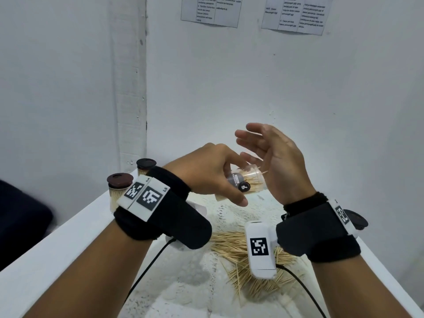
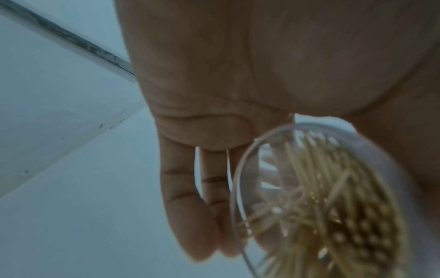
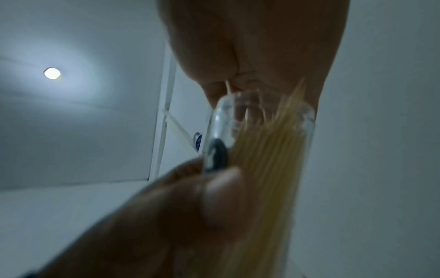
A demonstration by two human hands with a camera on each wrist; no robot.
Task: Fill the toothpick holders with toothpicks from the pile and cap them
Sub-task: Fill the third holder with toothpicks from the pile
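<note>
Left hand [image 1: 213, 173] curled in a grip, right hand [image 1: 273, 157] raised beside it, fingers spread.

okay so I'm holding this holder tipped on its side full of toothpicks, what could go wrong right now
The clear holder lies sideways in your left hand with no cap, and toothpick tips already poke past its mouth toward your open right hand, so some could slide out. Those tips could also prick that palm. Anything spilled would likely drop to the loose pile below.

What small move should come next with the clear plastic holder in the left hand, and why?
Probably tap the protruding toothpicks in with the open right hand: the left hand holds the clear plastic holder tilted, uncapped, with tips past its rim.
</note>
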